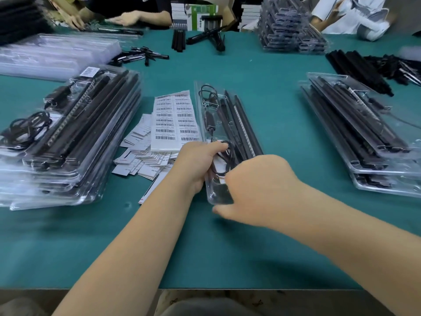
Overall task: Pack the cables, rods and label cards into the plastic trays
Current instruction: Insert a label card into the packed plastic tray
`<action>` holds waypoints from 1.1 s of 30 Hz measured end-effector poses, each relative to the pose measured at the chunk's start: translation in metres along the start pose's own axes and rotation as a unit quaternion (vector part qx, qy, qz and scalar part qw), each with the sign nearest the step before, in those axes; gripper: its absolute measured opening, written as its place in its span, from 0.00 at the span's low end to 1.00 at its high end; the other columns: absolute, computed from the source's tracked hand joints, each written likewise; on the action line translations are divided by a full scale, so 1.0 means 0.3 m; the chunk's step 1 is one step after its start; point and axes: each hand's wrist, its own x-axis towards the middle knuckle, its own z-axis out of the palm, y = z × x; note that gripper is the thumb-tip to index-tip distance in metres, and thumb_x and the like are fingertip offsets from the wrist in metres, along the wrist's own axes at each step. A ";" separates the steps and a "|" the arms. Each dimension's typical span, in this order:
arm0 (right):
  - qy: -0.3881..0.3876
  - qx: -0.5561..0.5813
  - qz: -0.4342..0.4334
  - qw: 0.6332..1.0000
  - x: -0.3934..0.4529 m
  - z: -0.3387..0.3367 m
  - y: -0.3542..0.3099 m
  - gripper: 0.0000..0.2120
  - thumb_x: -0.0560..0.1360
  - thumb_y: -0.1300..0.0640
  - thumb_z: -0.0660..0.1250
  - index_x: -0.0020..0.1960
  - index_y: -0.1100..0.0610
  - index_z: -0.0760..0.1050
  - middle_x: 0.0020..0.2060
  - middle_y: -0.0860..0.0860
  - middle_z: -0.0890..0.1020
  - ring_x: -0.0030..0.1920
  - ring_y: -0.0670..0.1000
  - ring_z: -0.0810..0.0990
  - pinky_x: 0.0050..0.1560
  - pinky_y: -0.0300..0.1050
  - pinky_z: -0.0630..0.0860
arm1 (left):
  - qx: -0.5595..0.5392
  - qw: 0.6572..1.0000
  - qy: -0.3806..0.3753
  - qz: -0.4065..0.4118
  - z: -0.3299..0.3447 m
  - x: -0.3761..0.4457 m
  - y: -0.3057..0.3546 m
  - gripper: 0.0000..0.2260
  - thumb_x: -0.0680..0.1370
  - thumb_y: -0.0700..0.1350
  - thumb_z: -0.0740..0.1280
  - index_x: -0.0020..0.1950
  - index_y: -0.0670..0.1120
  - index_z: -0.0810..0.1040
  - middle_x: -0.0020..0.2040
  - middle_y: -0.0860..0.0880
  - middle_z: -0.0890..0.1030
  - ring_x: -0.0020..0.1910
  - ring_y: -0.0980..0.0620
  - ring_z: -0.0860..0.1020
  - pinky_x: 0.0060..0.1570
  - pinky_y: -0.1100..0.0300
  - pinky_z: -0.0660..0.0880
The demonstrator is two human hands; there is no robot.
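The tray (pixel 224 133) lies mid-bench and already carries its rods (pixel 241 124) and a cable (pixel 224 156); filled trays are stacked left (pixel 68 133), others wait right (pixel 364 133), and loose label cards (pixel 145 160) remain beside it, so I judge plenty left. My left hand (pixel 200 160) curls around the tray's near edge, thumb on the cable. My right hand (pixel 257 190) is fisted over the near corner; what it holds I cannot tell.

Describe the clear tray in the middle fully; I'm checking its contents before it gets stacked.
The clear plastic tray lies lengthwise on the green table, beside the barcode sheet. It holds long black rods on its right and a looped black cable on its left. The left hand grips its near left edge; the right hand covers its near end.
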 end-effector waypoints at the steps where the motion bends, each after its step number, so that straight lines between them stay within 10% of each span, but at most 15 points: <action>1: 0.013 0.034 -0.012 0.999 -0.011 -0.024 0.011 0.43 0.60 0.19 0.42 0.37 0.53 0.77 0.28 0.48 0.79 0.30 0.50 0.77 0.34 0.49 0.77 | -0.006 1.000 0.002 0.004 0.002 -0.004 0.003 0.04 0.72 0.37 0.71 0.40 0.38 0.77 0.29 0.43 0.79 0.25 0.49 0.77 0.32 0.59 0.74; 4: 0.054 0.286 0.041 0.956 -0.030 -0.099 0.079 0.39 0.59 0.18 0.47 0.33 0.52 0.76 0.22 0.46 0.76 0.22 0.43 0.72 0.26 0.41 0.71 | -0.021 0.999 -0.023 0.018 0.002 -0.013 0.007 0.05 0.73 0.36 0.71 0.41 0.36 0.77 0.33 0.40 0.79 0.29 0.47 0.77 0.33 0.58 0.74; 8: 0.247 0.498 0.239 0.796 0.047 -0.052 0.212 0.21 0.71 0.40 0.69 0.58 0.51 0.72 0.48 0.45 0.78 0.40 0.39 0.74 0.41 0.39 0.70 | -0.038 0.995 -0.094 0.026 0.004 -0.029 0.014 0.10 0.73 0.35 0.70 0.32 0.42 0.77 0.27 0.46 0.79 0.24 0.52 0.77 0.23 0.65 0.72; 11: 0.135 0.730 0.263 0.616 0.066 -0.021 0.256 0.35 0.66 0.46 0.75 0.67 0.61 0.70 0.60 0.55 0.77 0.53 0.53 0.78 0.57 0.51 0.75 | -0.034 0.987 -0.158 0.012 0.011 -0.042 0.010 0.04 0.67 0.41 0.73 0.38 0.41 0.81 0.37 0.42 0.83 0.37 0.44 0.81 0.39 0.53 0.80; 14: 0.045 0.847 0.208 0.486 0.047 0.001 0.255 0.25 0.62 0.50 0.73 0.54 0.64 0.79 0.45 0.60 0.84 0.39 0.58 0.83 0.42 0.54 0.82 | -0.015 0.983 -0.184 -0.019 0.008 -0.048 0.013 0.08 0.64 0.45 0.74 0.39 0.43 0.83 0.41 0.41 0.84 0.41 0.43 0.82 0.45 0.49 0.80; 16: 0.042 0.858 0.197 0.473 0.051 0.021 0.252 0.19 0.62 0.54 0.71 0.49 0.64 0.79 0.39 0.58 0.83 0.34 0.56 0.83 0.34 0.51 0.81 | 0.014 0.987 -0.159 -0.024 0.006 -0.045 0.020 0.13 0.67 0.49 0.74 0.45 0.41 0.82 0.38 0.44 0.84 0.34 0.49 0.82 0.35 0.57 0.81; 20: 0.027 0.855 0.197 0.479 0.050 0.028 0.232 0.30 0.61 0.57 0.71 0.61 0.68 0.74 0.52 0.65 0.79 0.50 0.62 0.79 0.57 0.65 0.75 | 0.031 0.997 -0.041 -0.053 0.009 -0.021 0.016 0.19 0.71 0.57 0.73 0.50 0.43 0.83 0.39 0.46 0.85 0.33 0.50 0.82 0.32 0.60 0.79; 25: 0.000 0.838 0.144 0.527 0.035 0.038 0.214 0.22 0.58 0.57 0.73 0.50 0.64 0.76 0.32 0.56 0.82 0.28 0.52 0.80 0.30 0.45 0.80 | -0.042 0.997 -0.019 -0.064 -0.002 -0.008 0.016 0.07 0.70 0.49 0.75 0.36 0.47 0.82 0.37 0.51 0.83 0.35 0.50 0.80 0.28 0.61 0.73; 33: -0.039 0.835 0.105 0.539 0.020 0.036 0.194 0.19 0.56 0.59 0.74 0.45 0.64 0.78 0.32 0.58 0.82 0.29 0.54 0.82 0.29 0.45 0.79 | -0.098 0.993 -0.023 -0.061 -0.011 0.004 0.014 0.04 0.72 0.36 0.70 0.39 0.39 0.77 0.29 0.45 0.80 0.27 0.50 0.79 0.27 0.61 0.79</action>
